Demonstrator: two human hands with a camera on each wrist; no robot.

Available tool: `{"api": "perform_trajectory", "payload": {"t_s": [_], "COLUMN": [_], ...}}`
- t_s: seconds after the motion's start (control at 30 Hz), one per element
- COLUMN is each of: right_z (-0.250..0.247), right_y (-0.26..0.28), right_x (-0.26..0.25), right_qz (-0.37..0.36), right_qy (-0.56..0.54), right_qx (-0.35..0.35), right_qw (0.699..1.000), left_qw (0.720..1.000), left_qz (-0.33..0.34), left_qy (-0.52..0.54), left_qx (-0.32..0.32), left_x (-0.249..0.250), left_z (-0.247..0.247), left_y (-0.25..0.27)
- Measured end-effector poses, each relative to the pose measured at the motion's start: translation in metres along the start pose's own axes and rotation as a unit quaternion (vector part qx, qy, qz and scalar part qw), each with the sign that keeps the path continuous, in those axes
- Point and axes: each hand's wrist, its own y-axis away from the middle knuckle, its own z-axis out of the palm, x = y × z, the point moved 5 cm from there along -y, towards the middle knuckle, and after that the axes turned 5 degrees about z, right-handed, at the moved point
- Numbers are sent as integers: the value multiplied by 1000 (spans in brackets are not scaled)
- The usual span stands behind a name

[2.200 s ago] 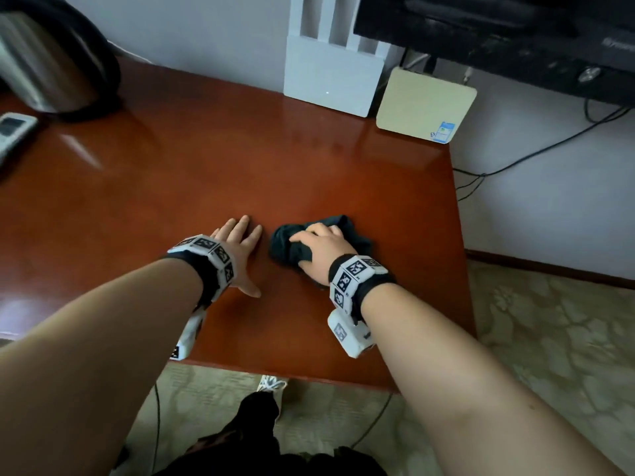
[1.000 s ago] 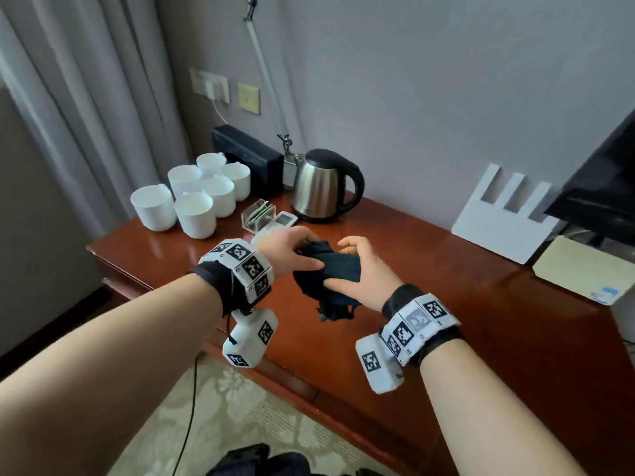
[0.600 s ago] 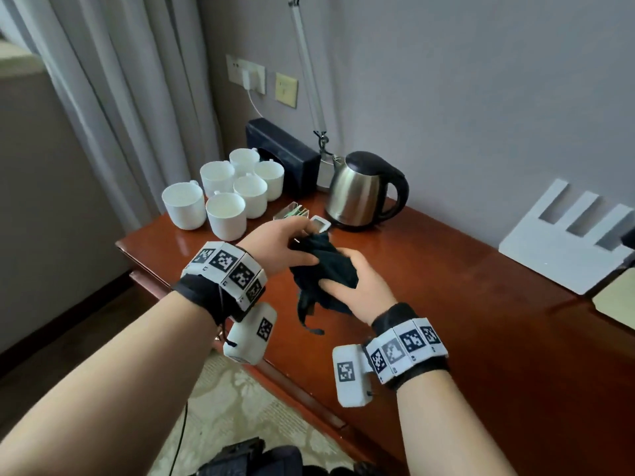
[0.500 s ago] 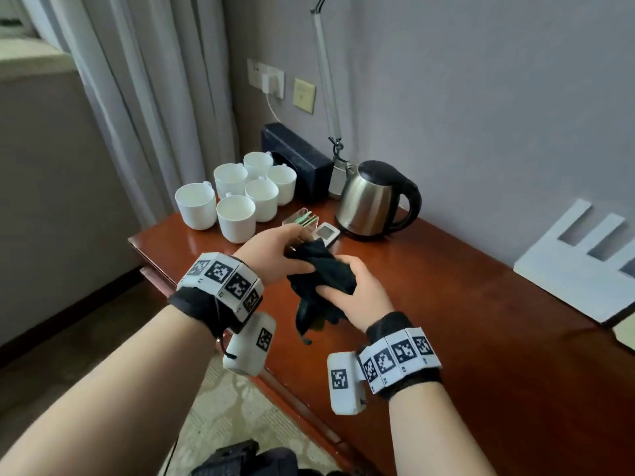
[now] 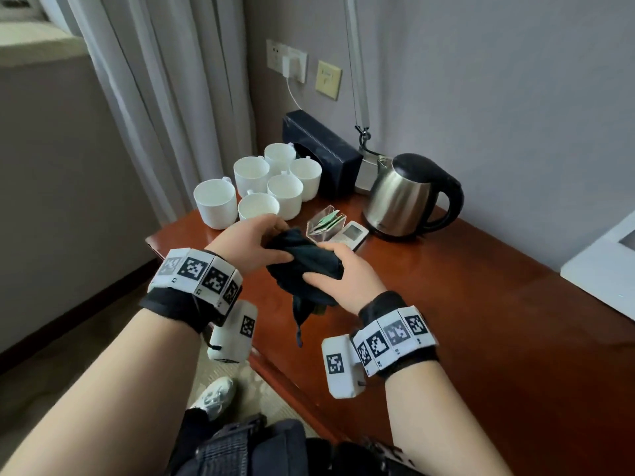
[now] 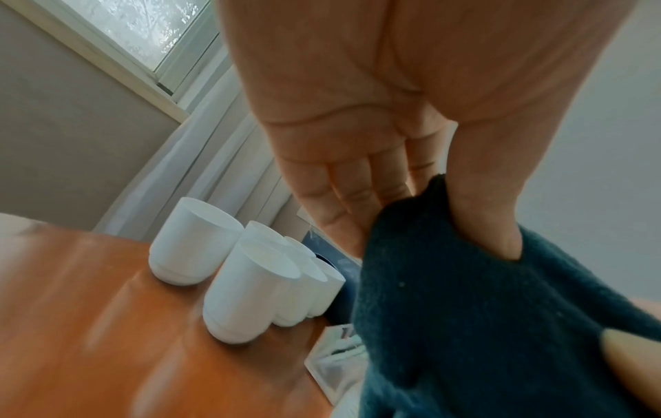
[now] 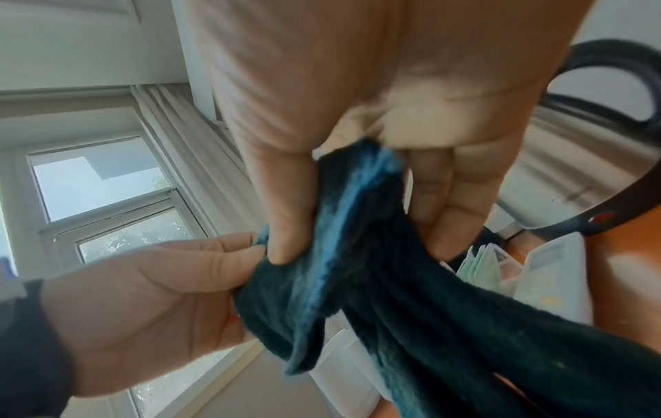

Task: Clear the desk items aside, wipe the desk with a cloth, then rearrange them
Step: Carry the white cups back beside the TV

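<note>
A dark teal cloth (image 5: 305, 266) is bunched up in the air over the left part of the red-brown desk (image 5: 481, 304). My left hand (image 5: 261, 242) pinches its upper left edge between thumb and fingers. My right hand (image 5: 343, 274) grips it from the right, thumb on top. A loose tail hangs down between my wrists. In the left wrist view the cloth (image 6: 465, 311) covers my fingertips. In the right wrist view the cloth (image 7: 357, 254) runs through my curled fingers, and my left hand (image 7: 143, 297) pinches its corner.
Several white cups (image 5: 254, 190) cluster at the desk's far left corner, by a black box (image 5: 319, 146). A steel kettle (image 5: 402, 197), a clear sachet holder (image 5: 326, 223) and a small remote (image 5: 354, 233) sit just beyond my hands. A white device (image 5: 601, 269) stands at the right.
The cloth has left the desk surface where my right hand pressed it. My left hand has taken hold of it too. My view has swung to the desk's left end.
</note>
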Motion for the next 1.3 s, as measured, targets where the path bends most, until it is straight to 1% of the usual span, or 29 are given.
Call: {"api": "perform_trajectory", "payload": {"t_s": [0.17, 0.23, 0.33, 0.47, 0.6, 0.7, 0.8, 0.87, 0.93, 0.97, 1.0, 1.03, 1.1, 1.2, 1.3], "right_z": [35, 56, 90, 119, 131, 125, 111, 94, 77, 70, 67, 68, 75, 89, 101], "right_y": [-54, -80, -112, -141, -156, -163, -163, -163, -162, -161, -161, -162, -164, -170, -180], "right_x": [-28, -45, -67, -80, -78, -77, -74, -73, -73, -74, -74, -73, -70, -66, -61], "right_qz": [22, 37, 67, 101, 136, 163, 173, 166, 160, 154, 154, 160, 184, 201, 210], "right_qy": [33, 56, 95, 93, 86, 76, 54, 69, 99, 111, 128, 149, 169, 127, 106], "right_qx": [10, -13, -62, -70, -74, -45, -11, 51, 131, 162, 177, 171, 135, 91, 80], "right_qw": [999, 998, 991, 988, 984, 983, 983, 982, 973, 968, 964, 961, 959, 967, 969], "left_qw": [999, 997, 988, 978, 968, 965, 969, 975, 983, 986, 988, 988, 984, 979, 968], "left_qz": [-12, -26, -57, -67, -64, -67, -84, -98, -109, -107, -100, -91, -84, -78, -63], "left_qy": [-16, -40, -85, -120, -142, -151, -148, -146, -120, -108, -106, -112, -134, -154, -188], "left_qx": [-36, -58, -112, -157, -197, -202, -178, -138, -88, -69, -60, -61, -78, -108, -152], "left_x": [-50, -77, -119, -162, -185, -198, -201, -198, -191, -186, -182, -179, -176, -180, -182], "left_z": [-37, -57, -79, -91, -95, -101, -108, -113, -115, -114, -111, -107, -99, -90, -83], "left_y": [-34, -51, -70, -91, -107, -116, -120, -126, -130, -132, -133, -133, -135, -142, -149]}}
